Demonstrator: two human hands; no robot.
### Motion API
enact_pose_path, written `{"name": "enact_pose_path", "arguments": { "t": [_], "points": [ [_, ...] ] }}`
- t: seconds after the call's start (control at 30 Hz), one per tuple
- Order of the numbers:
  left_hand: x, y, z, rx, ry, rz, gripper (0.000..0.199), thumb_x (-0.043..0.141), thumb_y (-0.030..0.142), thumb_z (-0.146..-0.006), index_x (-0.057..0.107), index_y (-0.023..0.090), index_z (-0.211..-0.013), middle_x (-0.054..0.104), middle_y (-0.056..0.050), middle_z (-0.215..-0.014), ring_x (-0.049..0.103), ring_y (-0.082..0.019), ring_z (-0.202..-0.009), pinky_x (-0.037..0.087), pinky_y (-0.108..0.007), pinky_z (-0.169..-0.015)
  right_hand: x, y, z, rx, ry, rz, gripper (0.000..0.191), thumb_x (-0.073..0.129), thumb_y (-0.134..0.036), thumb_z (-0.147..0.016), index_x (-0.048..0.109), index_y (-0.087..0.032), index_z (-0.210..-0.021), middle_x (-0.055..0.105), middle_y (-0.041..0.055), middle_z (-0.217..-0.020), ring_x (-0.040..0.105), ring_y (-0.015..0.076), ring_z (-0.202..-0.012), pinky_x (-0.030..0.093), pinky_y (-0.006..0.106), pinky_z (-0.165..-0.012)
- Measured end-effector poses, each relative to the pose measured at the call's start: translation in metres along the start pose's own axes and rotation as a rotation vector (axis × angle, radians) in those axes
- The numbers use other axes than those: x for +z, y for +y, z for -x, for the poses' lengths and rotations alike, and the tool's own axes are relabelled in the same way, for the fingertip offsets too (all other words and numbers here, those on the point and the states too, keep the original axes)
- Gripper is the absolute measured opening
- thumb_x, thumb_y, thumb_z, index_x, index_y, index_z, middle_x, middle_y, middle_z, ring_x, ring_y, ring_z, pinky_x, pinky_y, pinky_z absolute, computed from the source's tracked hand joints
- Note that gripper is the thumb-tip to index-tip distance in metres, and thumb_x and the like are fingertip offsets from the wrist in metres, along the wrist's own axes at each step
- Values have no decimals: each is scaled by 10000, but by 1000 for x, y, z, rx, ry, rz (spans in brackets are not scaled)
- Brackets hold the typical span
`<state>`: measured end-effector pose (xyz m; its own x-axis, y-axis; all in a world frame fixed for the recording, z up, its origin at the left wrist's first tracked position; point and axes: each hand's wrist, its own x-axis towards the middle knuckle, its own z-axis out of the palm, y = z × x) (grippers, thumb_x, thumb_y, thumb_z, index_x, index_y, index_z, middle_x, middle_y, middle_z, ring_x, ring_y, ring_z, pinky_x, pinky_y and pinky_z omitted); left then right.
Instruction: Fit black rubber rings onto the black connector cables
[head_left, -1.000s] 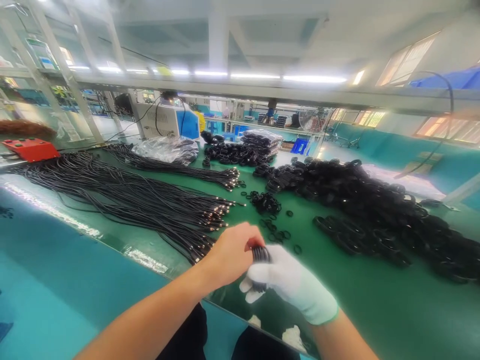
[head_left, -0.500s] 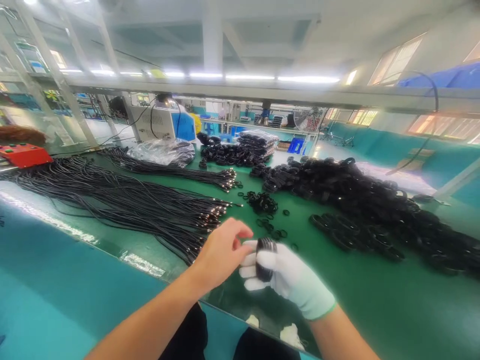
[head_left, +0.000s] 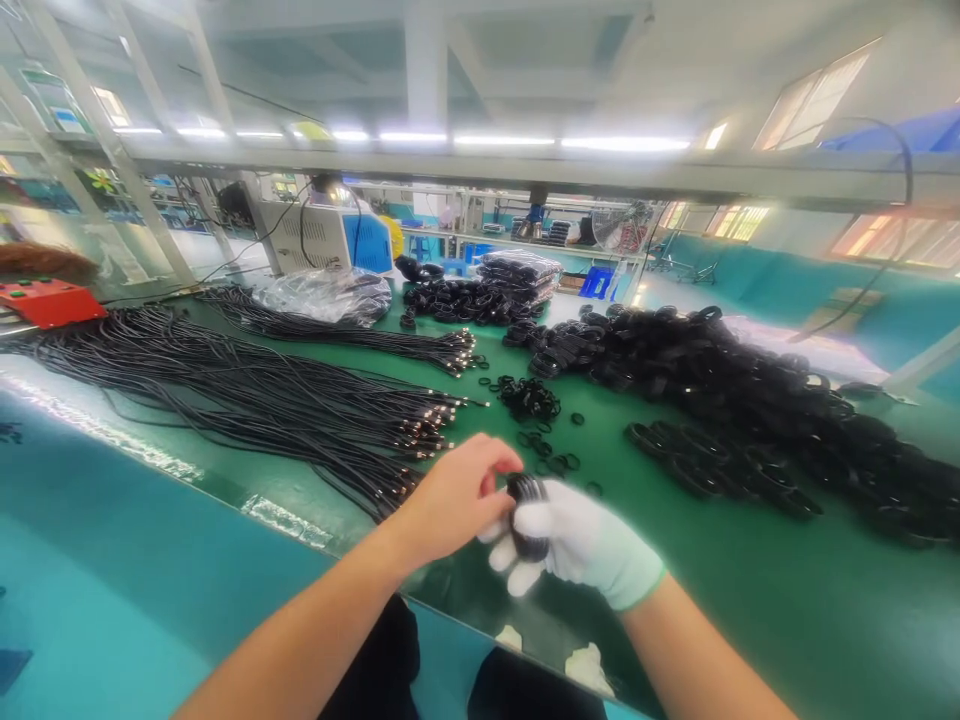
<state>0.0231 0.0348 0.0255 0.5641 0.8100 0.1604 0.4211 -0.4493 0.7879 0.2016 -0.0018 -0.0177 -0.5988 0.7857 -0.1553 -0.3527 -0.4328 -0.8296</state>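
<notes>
So, white scraps (head_left: 589, 668) lay by near edge of green table (head_left: 750, 610). Just beyond, gloved right hand (head_left: 581, 532) had black coil (head_left: 529, 522) clamped between thumb and fingers, up above tabletop. Bare left hand (head_left: 454, 500) was right at coil's upper left side, thumb and fingers curled; couldn't tell if they pinched anything. Past hands: small black rings (head_left: 529, 398), loose black cables (head_left: 225, 385) spread off to left, big heap of black coils (head_left: 712, 390) on right. Further back, clear plastic bag (head_left: 322, 295), then blue-and-white machine (head_left: 330, 238).
</notes>
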Motion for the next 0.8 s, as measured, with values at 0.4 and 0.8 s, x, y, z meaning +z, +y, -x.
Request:
{"name": "enact_pose_path", "arguments": {
  "t": [0.4,0.8],
  "points": [
    [38,-23,-9,145,190,-198,329,442,-28,-686,662,185,-808,576,9,-749,534,-110,-670,404,-214,-618,6,5,-12,37,158,99,164,692,-184,-634,616,-101,-754,588,17,-590,577,121,-498,505,207,-405],
    [-4,-37,-56,3,32,-274,146,499,254,-842,633,205,-869,654,0,-874,585,-161,-811,441,-269,-739,-46,-37,31,-311,532,-236,398,737,-331,-703,589,-164,-1033,651,106,-1024,647,285,-957,551,379,-716]
  ]
}}
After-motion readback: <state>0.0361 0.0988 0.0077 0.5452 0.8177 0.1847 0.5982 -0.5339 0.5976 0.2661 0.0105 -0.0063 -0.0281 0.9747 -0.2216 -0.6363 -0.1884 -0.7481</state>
